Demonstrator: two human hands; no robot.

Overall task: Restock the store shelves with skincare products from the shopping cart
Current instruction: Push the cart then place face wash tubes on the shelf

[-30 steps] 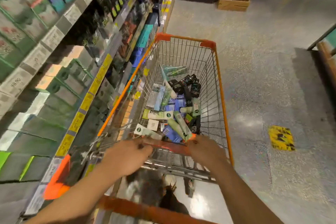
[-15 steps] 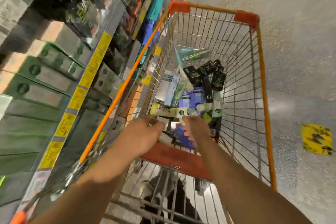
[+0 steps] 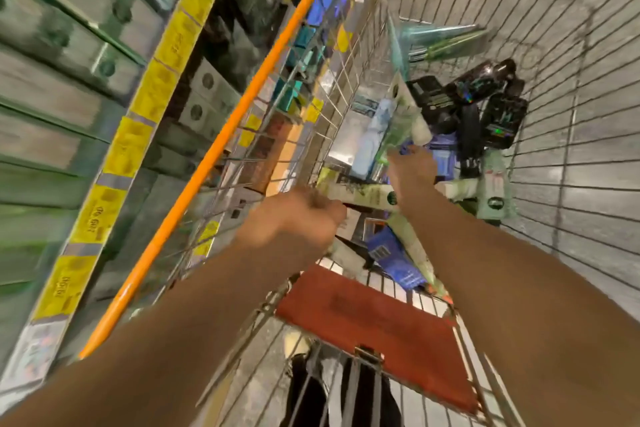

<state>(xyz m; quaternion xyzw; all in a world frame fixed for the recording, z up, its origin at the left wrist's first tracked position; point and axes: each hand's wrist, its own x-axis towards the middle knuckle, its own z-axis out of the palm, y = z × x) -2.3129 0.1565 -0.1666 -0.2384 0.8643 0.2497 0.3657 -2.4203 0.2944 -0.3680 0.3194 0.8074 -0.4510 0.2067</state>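
A: Largest item first?
B: Store shelving [image 3: 86,87] along the left, stacked with green and grey cartons, yellow price labels [image 3: 156,90] on the shelf edges; heavy motion blur there
A: Next?
B: Wire shopping cart with orange rim [image 3: 221,149], parked just beside the shelving; red plastic seat flap [image 3: 374,319] at the near end
A: Contents?
B: Skincare stock lies loose on the cart floor: pale green tubes [image 3: 491,191], black boxes and tubes [image 3: 485,104] at the far end, blue boxes [image 3: 391,253] nearer the flap, a long white-and-green carton [image 3: 360,194] across the middle
A: Left hand?
B: Left hand [image 3: 294,222] inside the basket, fingers curled into a fist next to the carton's left end; whether it grips anything, cannot tell, blurred
A: Right hand?
B: Right hand [image 3: 412,166] lower among the tubes, seen from the back; fingers hidden, grip cannot be told
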